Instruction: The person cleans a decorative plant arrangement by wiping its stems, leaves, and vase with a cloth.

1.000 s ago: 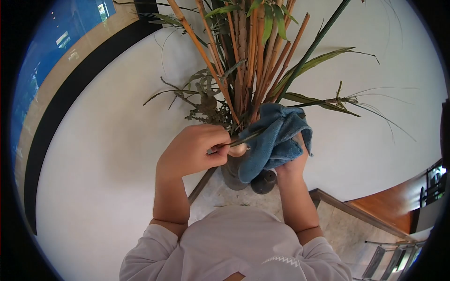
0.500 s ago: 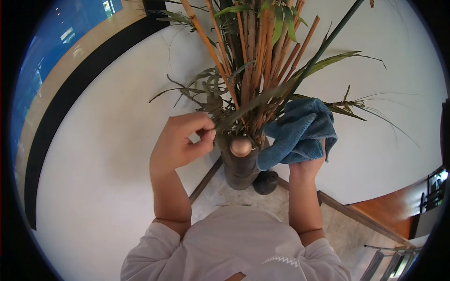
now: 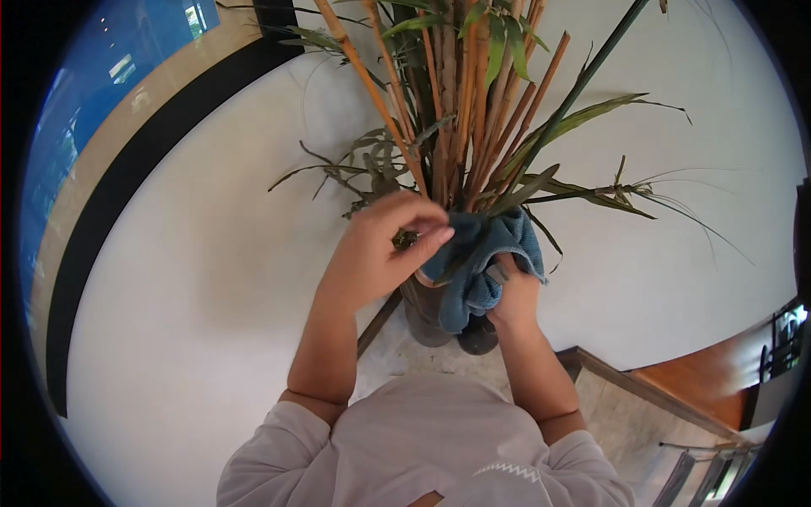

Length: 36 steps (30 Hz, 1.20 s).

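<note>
My right hand (image 3: 517,291) grips a bunched blue cloth (image 3: 473,291), which lies around part of a long green leaf (image 3: 528,188) in front of the vase. Just left of the cloth is my left hand (image 3: 393,245), thumb and fingertips pinched together. Whether the leaf's tip is between those fingertips I cannot make out. Behind both hands, a tall brown vase (image 3: 425,317) holds upright bamboo-like stalks (image 3: 460,110) and leafy stems. My left hand and the cloth hide most of the vase's upper part.
A dark round object (image 3: 478,338) stands on the floor beside the vase. White walls (image 3: 186,228) meet behind the plant. Thin dry stems (image 3: 621,196) stick out to the right. A metal-framed item (image 3: 710,473) is at the lower right.
My right hand has brought the cloth down and left, against the leaf in front of the vase. My left hand has moved right, toward the cloth.
</note>
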Tool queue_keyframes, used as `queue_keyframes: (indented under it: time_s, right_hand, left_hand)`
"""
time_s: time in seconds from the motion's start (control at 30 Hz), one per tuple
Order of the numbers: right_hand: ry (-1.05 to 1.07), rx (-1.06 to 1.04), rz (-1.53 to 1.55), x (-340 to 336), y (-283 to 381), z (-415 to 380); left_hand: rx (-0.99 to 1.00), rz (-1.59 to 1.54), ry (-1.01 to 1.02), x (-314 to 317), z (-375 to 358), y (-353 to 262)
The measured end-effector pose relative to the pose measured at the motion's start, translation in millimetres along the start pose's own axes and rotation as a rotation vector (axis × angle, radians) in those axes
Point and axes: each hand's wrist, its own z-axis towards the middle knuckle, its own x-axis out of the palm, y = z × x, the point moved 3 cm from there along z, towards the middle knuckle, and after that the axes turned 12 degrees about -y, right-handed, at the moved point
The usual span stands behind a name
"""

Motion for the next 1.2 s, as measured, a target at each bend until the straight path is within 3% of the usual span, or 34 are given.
queue_keyframes:
  time_s: [0.07, 0.1, 0.2, 0.23, 0.33, 0.43, 0.57, 0.7, 0.83, 0.97, 1.07, 1.2]
  right_hand:
    - [0.059, -0.014, -0.204, 6.3, 3.7, -4.6]
    - [0.088, -0.021, -0.305, 8.2, 3.7, -5.7]
    - [0.338, -0.408, -0.561, 9.0, -4.4, -2.0]
    - [0.331, -0.337, -0.538, 7.5, -7.3, -1.4]
    - [0.379, -0.345, -0.549, 6.9, -7.1, -0.4]
    - [0.336, -0.35, -0.541, -2.2, -10.0, -5.6]
    - [0.509, -0.449, -0.723, -11.6, -26.9, -7.6]
    - [0.53, -0.464, -0.759, -20.0, -27.6, -6.5]
    - [0.462, -0.375, -0.776, -22.7, -2.7, -8.1]
    - [0.408, -0.401, -0.709, -39.9, -0.7, -3.3]
    - [0.392, -0.466, -0.72, -49.9, 1.6, -1.6]
    - [0.398, -0.368, -0.677, -53.1, 6.4, -0.5]
  left_hand:
    - [0.056, -0.028, -0.159, 3.7, 6.9, -9.3]
    - [0.018, -0.04, -0.114, 8.1, 7.6, -8.2]
    - [-0.042, -0.063, -0.074, 17.8, 5.4, -0.2]
    - [0.024, -0.038, -0.078, 17.4, 6.2, 3.8]
    - [-0.091, -0.191, -0.071, 20.6, 5.4, 9.2]
    - [-0.086, -0.196, -0.121, 21.4, 5.9, 19.6]
    - [-0.268, -0.273, -0.406, 17.6, 23.6, 15.5]
    - [-0.097, -0.323, -0.616, 25.6, 45.1, 27.9]
    - [0.244, 0.035, -0.689, 40.4, 57.9, 25.3]
    - [0.345, 0.285, -0.704, 40.0, 55.7, 18.9]
    - [0.301, 0.194, -0.778, 35.2, 49.8, 10.7]
    - [0.304, 0.086, -0.837, 31.6, 47.3, 4.0]
